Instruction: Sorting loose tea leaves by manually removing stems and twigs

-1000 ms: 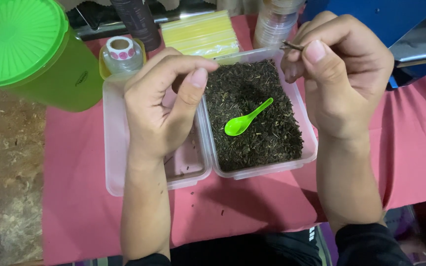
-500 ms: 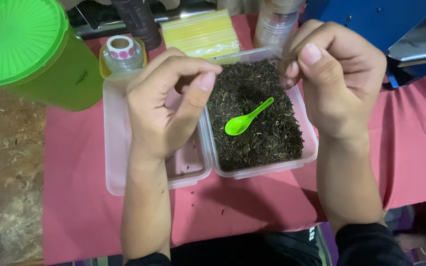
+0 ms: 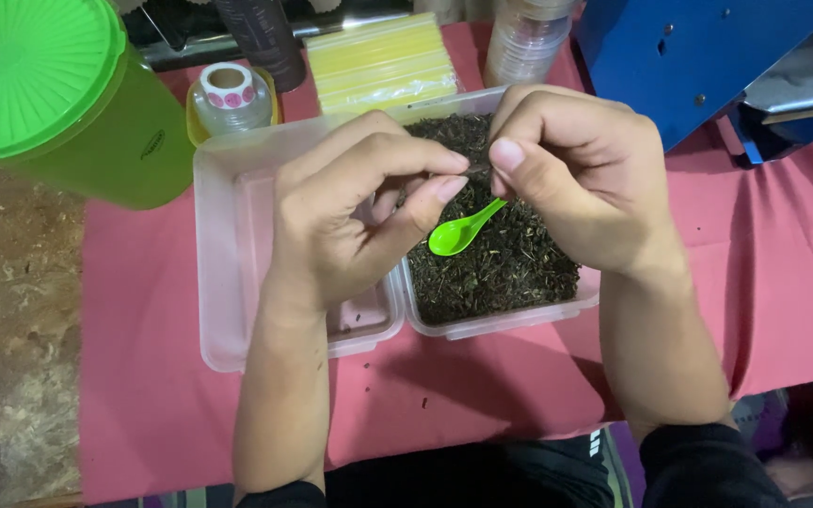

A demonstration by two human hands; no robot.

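My left hand and my right hand meet fingertip to fingertip above a clear plastic box filled with dark dried leaves. Between the fingertips of both hands sits a small dark piece, too small to name. The right thumb and forefinger are pinched on it, and the left fingertips close on it from the other side. A bright green plastic spoon lies on the leaves just below the hands. The box's hinged clear lid lies open to the left, under my left hand.
A pink cloth covers the table. At the back stand a large green tub with a lid, a roll of stickers, a dark cylinder, a stack of yellow packets and stacked clear cups. A blue machine is at right.
My right hand has moved left and down with the small dark piece. My left hand has risen to meet it, so the fingertips now touch over the leaves.
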